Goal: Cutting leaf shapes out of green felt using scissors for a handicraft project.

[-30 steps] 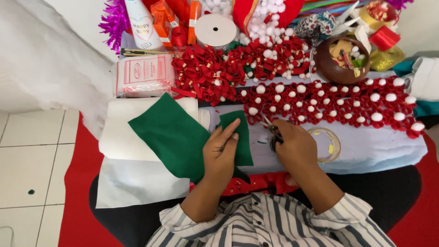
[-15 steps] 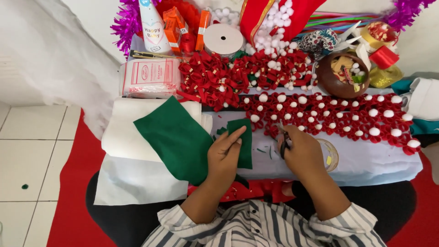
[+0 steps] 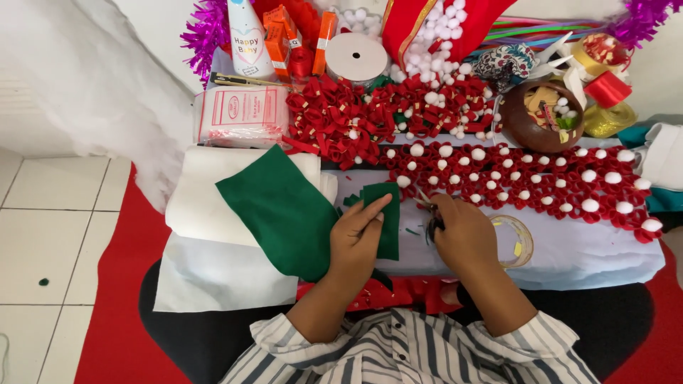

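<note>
Behind hands: brown bowl (image 3: 523, 124) holds trinkets; left hand (image 3: 361, 238) pinches green felt (image 3: 384, 213); right hand (image 3: 462, 235) grips scissors (image 3: 429, 210).

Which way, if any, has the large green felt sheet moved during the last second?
No. The large green felt sheet has not shifted: its top corner still meets the top edge of the white sheet beneath it, as before.
</note>
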